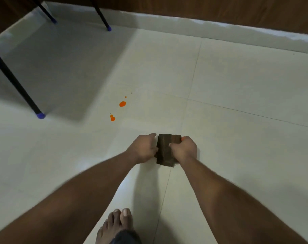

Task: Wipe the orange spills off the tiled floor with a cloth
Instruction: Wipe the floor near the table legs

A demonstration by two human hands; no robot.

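A dark brown folded cloth (164, 148) lies on the pale tiled floor (237, 138). My left hand (143, 148) grips its left edge and my right hand (184, 148) grips its right side, fingers curled over it. A sliver of orange (183, 137) shows at my right hand's knuckles. Two bigger orange spills (122, 103) (112, 118) and a tiny drop (125, 97) sit on the floor, up and to the left of the cloth and apart from it.
Black table legs with blue feet (39, 115) (109, 29) (54, 21) stand at the left and far left. A brown wall with a pale skirting (220, 23) runs along the back. My bare foot (118, 224) is at the bottom centre.
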